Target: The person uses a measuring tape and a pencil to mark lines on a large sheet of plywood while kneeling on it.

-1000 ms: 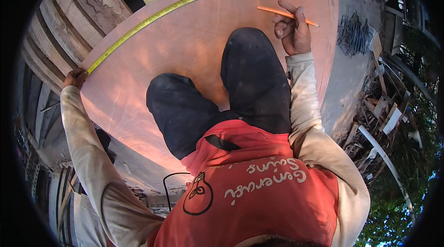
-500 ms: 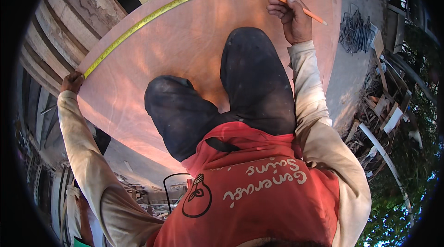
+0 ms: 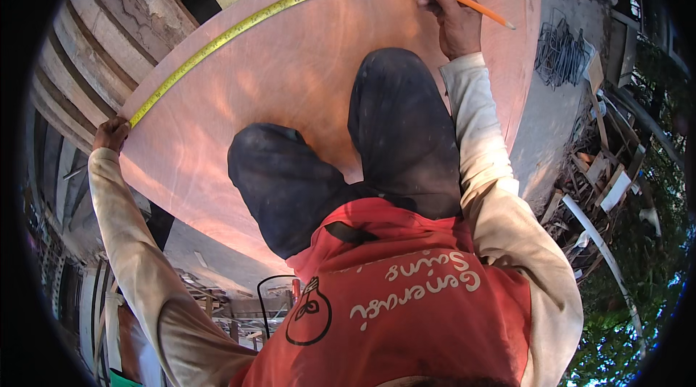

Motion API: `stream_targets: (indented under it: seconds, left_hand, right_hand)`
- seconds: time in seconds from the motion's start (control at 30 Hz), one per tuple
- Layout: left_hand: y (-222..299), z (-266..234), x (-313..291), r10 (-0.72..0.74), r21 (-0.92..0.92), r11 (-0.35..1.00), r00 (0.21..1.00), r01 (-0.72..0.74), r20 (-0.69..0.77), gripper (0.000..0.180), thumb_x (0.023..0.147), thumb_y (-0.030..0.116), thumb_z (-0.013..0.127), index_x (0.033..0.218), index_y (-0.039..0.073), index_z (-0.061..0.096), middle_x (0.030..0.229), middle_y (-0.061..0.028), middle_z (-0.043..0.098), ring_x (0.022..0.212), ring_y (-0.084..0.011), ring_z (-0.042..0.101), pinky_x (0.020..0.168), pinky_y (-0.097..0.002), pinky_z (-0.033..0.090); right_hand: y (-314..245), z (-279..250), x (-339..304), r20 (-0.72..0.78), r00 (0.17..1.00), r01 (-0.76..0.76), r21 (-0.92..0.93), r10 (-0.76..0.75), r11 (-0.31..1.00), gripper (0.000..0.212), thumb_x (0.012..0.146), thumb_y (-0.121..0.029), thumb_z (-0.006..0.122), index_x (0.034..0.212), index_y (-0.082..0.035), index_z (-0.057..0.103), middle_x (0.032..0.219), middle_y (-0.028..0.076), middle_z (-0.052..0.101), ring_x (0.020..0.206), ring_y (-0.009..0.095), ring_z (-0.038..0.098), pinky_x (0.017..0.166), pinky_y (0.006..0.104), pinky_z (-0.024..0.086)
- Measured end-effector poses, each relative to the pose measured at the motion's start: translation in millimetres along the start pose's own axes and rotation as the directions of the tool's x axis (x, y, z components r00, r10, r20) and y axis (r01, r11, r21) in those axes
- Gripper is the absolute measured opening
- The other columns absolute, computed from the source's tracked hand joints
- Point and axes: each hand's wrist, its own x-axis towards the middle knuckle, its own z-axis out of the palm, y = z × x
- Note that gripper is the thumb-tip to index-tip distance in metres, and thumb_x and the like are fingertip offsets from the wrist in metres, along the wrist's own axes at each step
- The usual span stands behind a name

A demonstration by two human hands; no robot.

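A reddish plywood sheet (image 3: 290, 68) lies under my knees. Along its far side stretches a yellow tape measure (image 3: 290, 1), running from the sheet's left corner to its far right edge. My left hand (image 3: 112, 134) is closed on the tape's left end at that corner. In my right hand (image 3: 458, 21) an orange pencil (image 3: 475, 6) is gripped between thumb and fingers, its point facing right. That hand hovers over or rests on the far right part of the sheet, just nearer than the tape; I cannot tell if it touches.
Several wooden planks (image 3: 98, 46) lie side by side at the far left. On the right are a bundle of bent wire (image 3: 562, 55), a pile of scrap wood (image 3: 598, 176) and a long pale strip (image 3: 605, 249). Concrete floor (image 3: 540, 140) borders the sheet.
My right hand has shifted slightly left and away from me with the pencil. The left hand still holds the tape end at the corner.
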Motion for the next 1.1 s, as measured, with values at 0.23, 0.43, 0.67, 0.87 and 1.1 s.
stream_targets:
  seconds: [0.23, 0.43, 0.67, 0.87, 1.1]
  left_hand:
    - [-2, -1, -3, 0.004, -0.002, 1.0, 1.0, -0.004, 0.014, 0.016, 0.086, 0.02, 0.067, 0.087, 0.005, 0.069, 0.06, 0.0051, 0.049, 0.047, -0.0067, 0.04, 0.044, -0.0259, 0.029]
    - [15, -2, -10, 0.008, 0.068, 0.998, 0.999, -0.01, 0.032, 0.018, 0.085, 0.022, 0.066, 0.085, 0.004, 0.068, 0.056, 0.0029, 0.049, 0.043, -0.0082, 0.04, 0.041, -0.027, 0.03]
    - [30, -1, -19, -0.02, 0.022, 1.0, 0.999, 0.019, 0.048, 0.018, 0.085, 0.022, 0.065, 0.083, 0.004, 0.067, 0.055, 0.0026, 0.049, 0.041, -0.0072, 0.041, 0.039, -0.0264, 0.03]
    - [25, -3, -23, -0.017, -0.022, 1.0, 0.999, 0.018, 0.048, 0.016, 0.085, 0.02, 0.064, 0.082, 0.005, 0.067, 0.055, 0.0036, 0.049, 0.042, -0.006, 0.041, 0.039, -0.0247, 0.03]
    - [26, -5, -23, -0.043, -0.074, 0.996, 0.998, 0.047, 0.055, 0.012, 0.085, 0.017, 0.063, 0.082, 0.006, 0.068, 0.055, 0.0049, 0.048, 0.04, -0.005, 0.039, 0.037, -0.024, 0.027]
  right_hand:
    - [7, -18, -20, 0.016, 0.984, -0.177, 0.036, 0.177, 0.984, 0.038, 0.094, -0.028, 0.066, 0.111, 0.005, 0.061, 0.081, 0.008, 0.064, 0.066, 0.014, 0.062, 0.062, 0.0262, 0.053]
    - [-9, -32, -32, 0.024, 0.977, -0.206, -0.158, 0.212, 0.966, 0.062, 0.094, -0.027, 0.066, 0.142, 0.001, 0.039, 0.077, 0.01, 0.065, 0.05, 0.012, 0.057, 0.041, 0.0216, 0.044]
    - [-39, -43, -39, 0.034, 0.979, -0.191, 0.5, 0.201, 0.845, 0.063, 0.09, -0.036, 0.07, 0.136, 0.0, 0.045, 0.072, 0.009, 0.065, 0.056, 0.018, 0.062, 0.048, 0.0269, 0.047]
    - [-17, -84, -26, 0.017, 0.997, -0.072, -0.02, 0.072, 0.997, 0.047, 0.096, -0.048, 0.057, 0.093, -0.001, 0.06, 0.063, 0.006, 0.06, 0.054, 0.014, 0.059, 0.048, 0.0258, 0.044]
    - [-25, -51, 2, -0.033, 0.998, 0.051, 0.104, -0.048, 0.993, 0.053, 0.097, -0.044, 0.056, 0.125, 0.001, 0.058, 0.103, 0.013, 0.065, 0.09, 0.016, 0.063, 0.081, 0.0325, 0.052]
